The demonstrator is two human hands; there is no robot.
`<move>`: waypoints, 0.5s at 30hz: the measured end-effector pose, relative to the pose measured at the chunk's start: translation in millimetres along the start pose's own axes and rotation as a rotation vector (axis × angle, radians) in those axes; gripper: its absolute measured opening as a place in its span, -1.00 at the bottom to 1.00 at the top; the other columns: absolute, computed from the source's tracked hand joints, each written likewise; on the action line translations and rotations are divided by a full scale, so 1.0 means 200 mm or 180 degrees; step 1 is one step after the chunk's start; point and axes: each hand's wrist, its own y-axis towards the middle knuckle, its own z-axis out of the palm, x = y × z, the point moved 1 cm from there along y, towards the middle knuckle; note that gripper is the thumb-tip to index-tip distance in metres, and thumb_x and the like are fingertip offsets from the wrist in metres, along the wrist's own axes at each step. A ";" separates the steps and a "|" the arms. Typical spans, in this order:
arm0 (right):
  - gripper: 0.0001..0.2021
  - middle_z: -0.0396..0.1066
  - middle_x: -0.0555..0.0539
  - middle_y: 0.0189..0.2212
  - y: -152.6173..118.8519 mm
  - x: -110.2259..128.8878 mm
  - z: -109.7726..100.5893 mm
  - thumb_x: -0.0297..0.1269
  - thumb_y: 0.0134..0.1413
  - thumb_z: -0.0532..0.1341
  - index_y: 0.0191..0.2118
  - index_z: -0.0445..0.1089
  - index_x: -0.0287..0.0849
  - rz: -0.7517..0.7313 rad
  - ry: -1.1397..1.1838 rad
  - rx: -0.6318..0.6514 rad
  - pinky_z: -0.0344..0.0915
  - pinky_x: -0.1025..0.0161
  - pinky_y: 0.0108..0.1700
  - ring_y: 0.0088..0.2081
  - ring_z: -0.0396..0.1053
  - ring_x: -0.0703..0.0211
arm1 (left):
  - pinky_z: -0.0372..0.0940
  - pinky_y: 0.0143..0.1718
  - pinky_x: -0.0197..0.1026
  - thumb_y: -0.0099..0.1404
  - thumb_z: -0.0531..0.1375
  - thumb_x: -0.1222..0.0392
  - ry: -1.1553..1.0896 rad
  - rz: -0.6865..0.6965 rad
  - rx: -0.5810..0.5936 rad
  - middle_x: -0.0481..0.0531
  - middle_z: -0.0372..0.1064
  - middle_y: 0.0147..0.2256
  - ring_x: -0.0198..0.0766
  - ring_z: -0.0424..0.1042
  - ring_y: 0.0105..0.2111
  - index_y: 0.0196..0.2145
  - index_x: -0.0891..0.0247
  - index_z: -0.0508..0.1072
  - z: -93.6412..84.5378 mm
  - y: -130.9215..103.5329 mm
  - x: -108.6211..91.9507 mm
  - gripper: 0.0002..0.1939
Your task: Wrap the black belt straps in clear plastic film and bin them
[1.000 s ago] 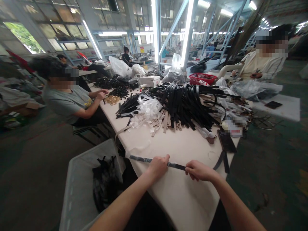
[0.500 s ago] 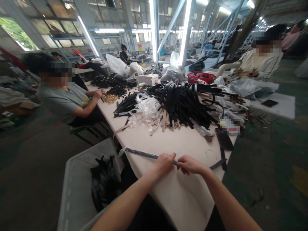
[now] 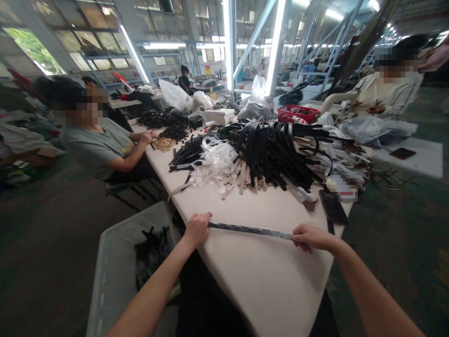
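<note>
A dark strip (image 3: 250,229) with a whitish film on it stretches nearly straight between my two hands, over the near part of the pale table (image 3: 266,271). My left hand (image 3: 198,230) is closed on its left end near the table's left edge. At the other end, my right hand (image 3: 308,237) pinches the strip between thumb and fingers. Beyond my hands lies a large heap of black straps (image 3: 263,150), with crumpled white film strips (image 3: 217,157) at its left side.
A white bin (image 3: 105,262) holding dark pieces stands at the lower left. A phone (image 3: 333,207) lies near the table's right edge. A red basket (image 3: 298,113) stands behind the heap. People sit at the left and right.
My hands, close together before, are now wide apart, the left moved left and the right moved right. The strip now spans the space between them. The view has shifted slightly.
</note>
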 end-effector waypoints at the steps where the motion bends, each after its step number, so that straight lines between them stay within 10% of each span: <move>1: -0.71 0.38 -0.01 -0.68 0.00 0.00 -0.02 -0.14 0.10 0.15 -0.48 0.42 -0.25 -0.0013 0.0005 0.0045 0.16 0.39 -0.59 -0.68 0.27 0.30 | 0.16 0.03 0.01 0.21 0.07 0.39 0.0150 -0.0012 0.0055 0.21 0.47 -0.23 -0.02 0.44 -0.13 -0.09 0.30 0.40 -0.02 -0.02 0.09 -0.70; 4: -0.68 0.39 -0.02 -0.64 0.02 0.08 0.00 -0.09 0.12 0.16 -0.43 0.45 -0.25 -0.0298 0.0189 0.0238 0.16 0.38 -0.55 -0.66 0.25 0.31 | 0.07 0.12 0.06 0.19 0.10 0.37 0.0375 0.0245 0.0057 0.23 0.43 -0.17 0.02 0.37 -0.05 -0.15 0.27 0.41 -0.08 -0.04 0.15 -0.74; 8: -0.63 0.37 -0.01 -0.63 0.05 0.17 0.08 -0.03 0.14 0.14 -0.37 0.48 -0.26 -0.0369 0.0399 0.0326 0.07 0.37 -0.57 -0.66 0.16 0.34 | -0.07 0.24 0.07 0.14 0.13 0.37 0.0280 0.0531 -0.0117 0.25 0.32 0.01 0.02 0.24 0.08 -0.03 0.26 0.35 -0.08 0.00 -0.04 -0.61; 15: -0.65 0.34 0.02 -0.60 0.03 0.17 0.14 -0.04 0.11 0.17 -0.30 0.50 -0.28 -0.0450 0.0645 0.0287 0.13 0.40 -0.51 -0.58 0.26 0.32 | 0.25 -0.04 -0.04 0.20 0.13 0.31 -0.0058 0.0768 0.0379 0.20 0.40 -0.14 -0.03 0.41 -0.13 -0.13 0.26 0.33 0.03 0.14 -0.35 -0.75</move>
